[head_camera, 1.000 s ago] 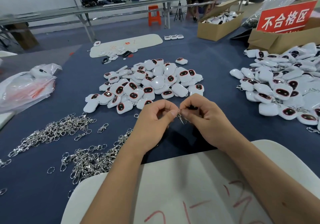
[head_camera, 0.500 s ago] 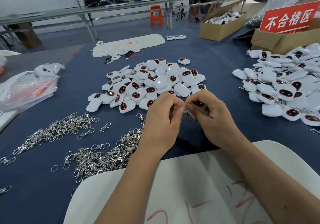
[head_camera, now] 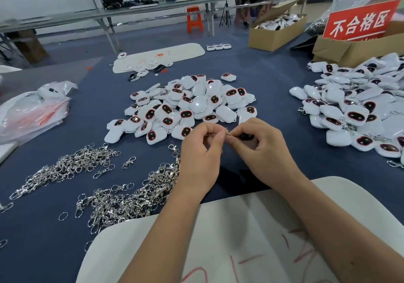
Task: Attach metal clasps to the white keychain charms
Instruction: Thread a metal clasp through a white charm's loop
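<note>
Centrally, the left hand (head_camera: 202, 151) and right hand (head_camera: 265, 149) meet fingertip to fingertip, both pinching a small metal ring (head_camera: 227, 131). The right hand also grips a white charm (head_camera: 246, 136), just in front of the charm pile (head_camera: 188, 105). Loose clasps (head_camera: 122, 197) lie left.

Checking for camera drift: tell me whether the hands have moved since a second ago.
Yes. The left hand and right hand have shifted away from the person, closer to the centre pile of white charms, still pinching the clasp ring.
</note>
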